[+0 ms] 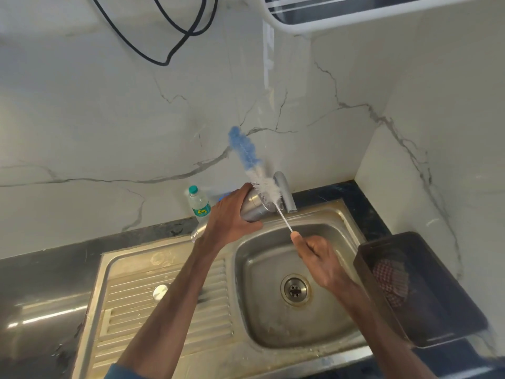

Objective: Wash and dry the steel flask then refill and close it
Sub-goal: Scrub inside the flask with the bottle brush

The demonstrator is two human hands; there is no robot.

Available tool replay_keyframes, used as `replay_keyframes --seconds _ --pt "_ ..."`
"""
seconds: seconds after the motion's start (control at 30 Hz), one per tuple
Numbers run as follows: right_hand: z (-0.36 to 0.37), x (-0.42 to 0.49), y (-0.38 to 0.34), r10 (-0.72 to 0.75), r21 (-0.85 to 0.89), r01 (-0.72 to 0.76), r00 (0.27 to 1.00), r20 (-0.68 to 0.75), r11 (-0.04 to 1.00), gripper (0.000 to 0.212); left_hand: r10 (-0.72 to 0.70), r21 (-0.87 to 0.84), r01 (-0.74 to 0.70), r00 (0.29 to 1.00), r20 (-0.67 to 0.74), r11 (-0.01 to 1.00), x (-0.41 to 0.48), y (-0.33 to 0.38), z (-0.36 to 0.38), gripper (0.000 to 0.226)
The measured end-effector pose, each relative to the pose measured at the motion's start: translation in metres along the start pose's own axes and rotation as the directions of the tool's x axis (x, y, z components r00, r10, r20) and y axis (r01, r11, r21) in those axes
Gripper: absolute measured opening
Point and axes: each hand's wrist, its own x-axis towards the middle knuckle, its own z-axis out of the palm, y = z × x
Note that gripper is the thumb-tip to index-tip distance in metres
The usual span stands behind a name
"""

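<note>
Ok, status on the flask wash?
Left grip holds steel flask over sink. Right grip pinches brush handle, bristles outside flask. Tap close beside flask.

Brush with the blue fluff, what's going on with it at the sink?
A person is washing a steel flask over the sink. The left hand grips the flask, tilted beside the tap. The right hand holds the bottle brush by its thin wire handle. Right now the bristles are outside the flask, lying across its end and pointing up at the wall. No running water shows.
</note>
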Motion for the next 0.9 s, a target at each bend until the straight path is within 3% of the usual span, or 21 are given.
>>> replay_keyframes --seconds 0.4,0.7,0.9 --pt "-0.002 -0.015 0.018 0.001 -0.027 0.0 1.0 0.002 1.0 0.053 -0.045 0.041 0.045 0.999 -0.001 0.998 0.0 -0.01 -0.01 0.076" --pt "-0.006 -0.008 0.029 0.031 0.002 -0.032 0.996 0.078 0.999 0.058 -0.051 -0.068 0.047 0.998 -0.047 0.997 0.001 -0.006 -0.018 0.084" --pt "-0.007 -0.009 0.024 0.024 0.001 -0.025 0.995 0.097 1.0 0.058 -0.044 -0.06 0.044 0.999 -0.001 0.997 -0.004 -0.007 -0.018 0.075"
